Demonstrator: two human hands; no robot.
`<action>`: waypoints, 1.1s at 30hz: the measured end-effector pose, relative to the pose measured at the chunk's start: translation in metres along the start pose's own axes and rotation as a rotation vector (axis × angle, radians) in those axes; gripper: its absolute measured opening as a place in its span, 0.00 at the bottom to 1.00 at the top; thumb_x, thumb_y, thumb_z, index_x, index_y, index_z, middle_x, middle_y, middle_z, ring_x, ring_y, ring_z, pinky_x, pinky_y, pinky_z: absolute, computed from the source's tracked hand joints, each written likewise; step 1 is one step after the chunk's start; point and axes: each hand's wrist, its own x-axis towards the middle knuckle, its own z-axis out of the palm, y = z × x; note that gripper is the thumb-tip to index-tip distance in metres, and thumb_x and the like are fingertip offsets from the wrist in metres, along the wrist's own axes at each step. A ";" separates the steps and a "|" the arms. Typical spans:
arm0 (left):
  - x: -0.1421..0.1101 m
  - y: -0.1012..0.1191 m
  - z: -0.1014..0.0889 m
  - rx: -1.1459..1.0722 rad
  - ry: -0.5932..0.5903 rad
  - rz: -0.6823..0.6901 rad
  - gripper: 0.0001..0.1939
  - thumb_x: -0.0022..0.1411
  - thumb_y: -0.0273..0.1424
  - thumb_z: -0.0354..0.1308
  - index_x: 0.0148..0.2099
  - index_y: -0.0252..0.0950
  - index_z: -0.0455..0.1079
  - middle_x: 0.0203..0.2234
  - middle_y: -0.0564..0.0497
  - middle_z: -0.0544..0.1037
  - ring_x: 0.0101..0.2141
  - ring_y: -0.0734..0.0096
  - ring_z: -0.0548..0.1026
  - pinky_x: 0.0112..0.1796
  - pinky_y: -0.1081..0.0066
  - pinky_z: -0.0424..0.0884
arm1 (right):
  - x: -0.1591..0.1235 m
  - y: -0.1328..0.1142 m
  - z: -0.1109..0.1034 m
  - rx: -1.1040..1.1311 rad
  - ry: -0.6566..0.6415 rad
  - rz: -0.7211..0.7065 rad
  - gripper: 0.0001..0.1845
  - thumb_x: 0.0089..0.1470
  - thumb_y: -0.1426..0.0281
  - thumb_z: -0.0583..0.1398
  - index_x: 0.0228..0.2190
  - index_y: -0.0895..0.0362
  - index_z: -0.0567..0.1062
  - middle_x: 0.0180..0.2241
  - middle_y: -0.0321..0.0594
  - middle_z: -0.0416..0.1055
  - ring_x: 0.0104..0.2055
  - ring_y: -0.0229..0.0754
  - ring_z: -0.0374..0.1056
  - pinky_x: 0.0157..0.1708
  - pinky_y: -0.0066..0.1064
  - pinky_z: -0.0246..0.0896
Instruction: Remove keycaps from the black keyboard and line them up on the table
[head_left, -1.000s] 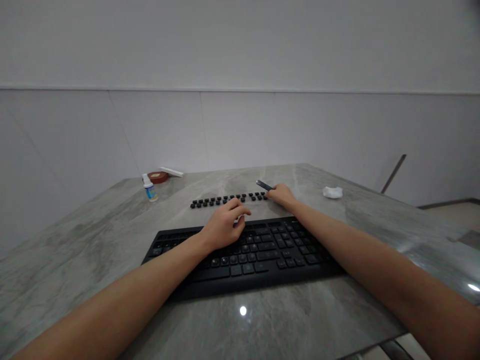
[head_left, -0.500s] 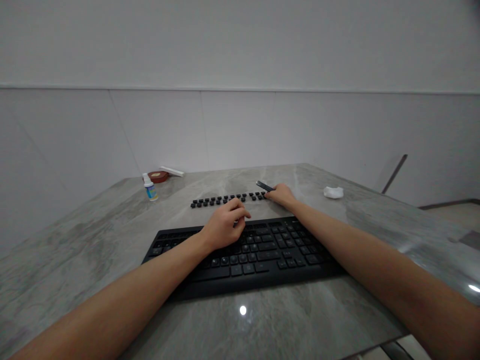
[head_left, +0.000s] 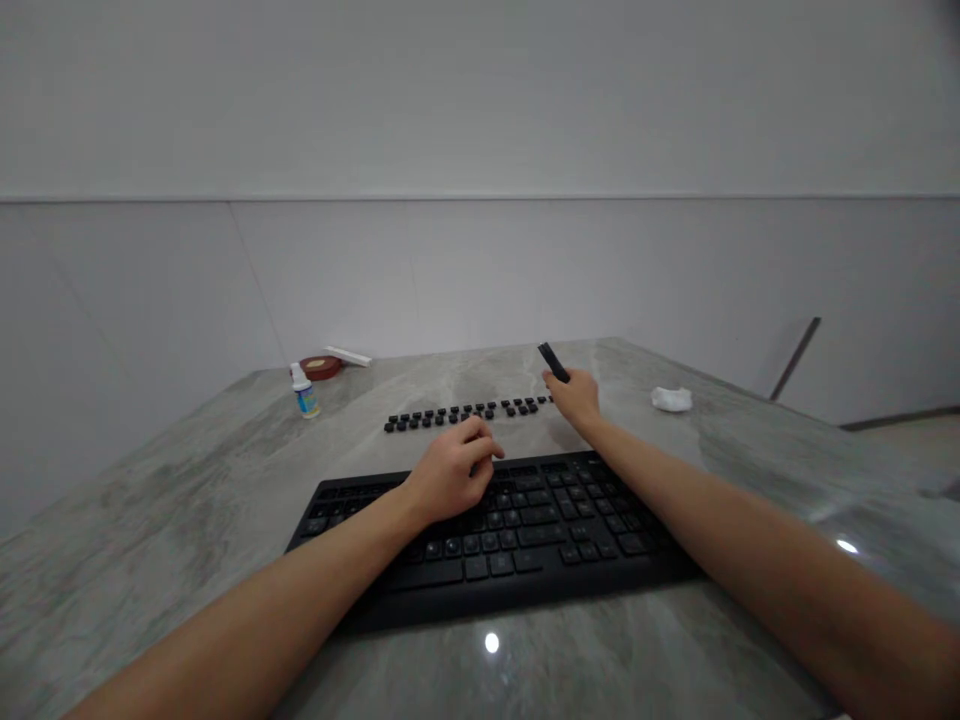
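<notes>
A black keyboard (head_left: 525,590) lies in front of me, with some keys off in its upper left part. My left hand (head_left: 457,468) rests over the keyboard's middle, its fingers loosely curled and a gap showing between thumb and forefinger. I see nothing in it; its palm is hidden. Beyond the keyboard's right half, my right hand (head_left: 576,395) is closed around a slim black tool (head_left: 553,362), which points up and to the left. What kind of tool it is I cannot make out. Two rows of small black keycaps (head_left: 450,415) lie behind the keyboard, their right end next to my right hand.
At the back left of the grey marbled table (head_left: 225,480) stand a small spray bottle (head_left: 305,393) and a red-brown round case (head_left: 321,368), with a white flat object (head_left: 347,356) behind it. A white crumpled wad (head_left: 671,399) lies to the right. A wall (head_left: 480,270) stands behind.
My right hand has lifted and moved slightly right, away from the keycap rows, and the black tool now tilts more steeply. My left hand keeps its place. The camera view has tipped slightly upward.
</notes>
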 end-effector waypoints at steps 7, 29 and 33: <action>0.001 0.001 -0.002 0.004 -0.036 -0.055 0.12 0.59 0.19 0.48 0.38 0.33 0.72 0.32 0.47 0.70 0.33 0.70 0.70 0.35 0.70 0.69 | -0.012 -0.008 -0.007 0.346 0.102 -0.044 0.29 0.55 0.49 0.51 0.19 0.59 0.73 0.19 0.46 0.72 0.25 0.44 0.70 0.26 0.29 0.58; -0.008 0.015 -0.010 0.183 -0.216 -0.126 0.12 0.62 0.21 0.46 0.42 0.34 0.70 0.32 0.46 0.70 0.34 0.68 0.70 0.36 0.70 0.69 | -0.106 -0.042 -0.044 0.980 -0.591 0.042 0.17 0.46 0.58 0.62 0.20 0.59 0.68 0.17 0.33 0.65 0.17 0.35 0.65 0.16 0.27 0.66; -0.007 0.020 -0.009 0.233 -0.197 -0.078 0.12 0.63 0.23 0.46 0.44 0.33 0.69 0.33 0.46 0.71 0.35 0.67 0.70 0.37 0.69 0.69 | -0.110 -0.044 -0.045 0.944 -0.626 -0.068 0.12 0.45 0.63 0.63 0.23 0.58 0.70 0.16 0.32 0.67 0.18 0.35 0.66 0.19 0.27 0.66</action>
